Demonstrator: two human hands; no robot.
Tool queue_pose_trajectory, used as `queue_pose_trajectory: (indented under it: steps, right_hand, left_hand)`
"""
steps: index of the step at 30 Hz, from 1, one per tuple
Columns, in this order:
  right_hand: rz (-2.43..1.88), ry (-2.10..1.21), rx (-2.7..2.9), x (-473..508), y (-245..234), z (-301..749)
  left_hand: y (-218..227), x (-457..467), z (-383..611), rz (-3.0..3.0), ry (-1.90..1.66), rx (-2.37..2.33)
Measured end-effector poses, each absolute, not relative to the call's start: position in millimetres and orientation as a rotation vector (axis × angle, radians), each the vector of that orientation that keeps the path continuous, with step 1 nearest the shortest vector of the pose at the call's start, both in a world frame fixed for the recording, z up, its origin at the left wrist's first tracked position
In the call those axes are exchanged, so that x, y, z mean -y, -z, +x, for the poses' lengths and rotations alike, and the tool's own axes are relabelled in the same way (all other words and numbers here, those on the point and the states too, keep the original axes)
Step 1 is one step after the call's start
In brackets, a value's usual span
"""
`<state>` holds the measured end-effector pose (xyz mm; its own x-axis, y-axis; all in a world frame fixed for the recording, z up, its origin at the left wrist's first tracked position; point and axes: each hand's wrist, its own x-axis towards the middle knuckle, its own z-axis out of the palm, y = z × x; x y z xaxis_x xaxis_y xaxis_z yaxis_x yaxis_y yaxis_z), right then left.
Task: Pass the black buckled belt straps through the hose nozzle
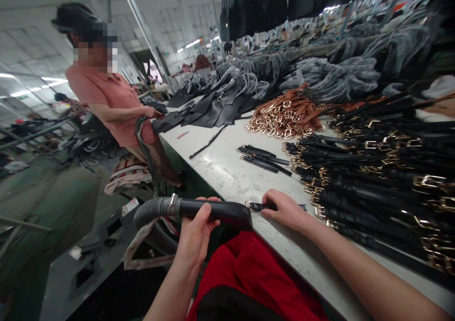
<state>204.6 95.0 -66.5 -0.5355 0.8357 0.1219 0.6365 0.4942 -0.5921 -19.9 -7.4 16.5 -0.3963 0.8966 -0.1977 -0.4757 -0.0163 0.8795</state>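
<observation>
My left hand (199, 228) is wrapped round a black nozzle (227, 213) on the end of a ribbed grey hose (152, 211), with a metal clamp at the joint. The nozzle's wide end points right, over the table's front edge. Between the fingers of my right hand (282, 208) is a short black strap (256, 206) with a metal buckle. The buckle end lies just beside the nozzle's mouth, and the strap's tail shows past my hand. Farther up the table lie several loose black straps (263, 159).
Black buckled straps (355, 179) are heaped at right, brown straps (287, 112) behind them. Plastic-wrapped bundles (330, 77) and black pieces (213, 108) lie farther back on the white table (220, 162). A person in a pink shirt (110, 103) stands at left, holding another hose (142, 138).
</observation>
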Motion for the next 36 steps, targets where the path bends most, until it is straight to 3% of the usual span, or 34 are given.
queue_pose_trajectory:
  steps: [6, 20, 27, 36]
  right_hand:
    - [-1.416, -0.458, 2.317, -84.8, 73.6, 219.3]
    - [-1.440, -0.390, 2.319, -83.3, 81.4, 221.0]
    - [-1.369, -0.359, 2.272, -83.1, 81.1, 220.2]
    - [-1.371, -0.361, 2.332, -66.2, 74.4, 207.7]
  left_hand:
    - [-13.3, -23.2, 13.5, 0.648, -1.627, -1.173]
    - [-7.4, -54.1, 32.2, 0.777, -1.497, -1.187]
    - [-12.2, -19.3, -20.6, 0.640, -1.777, -1.237]
    - [-15.0, 16.0, -27.7, 0.584, -1.755, -1.192]
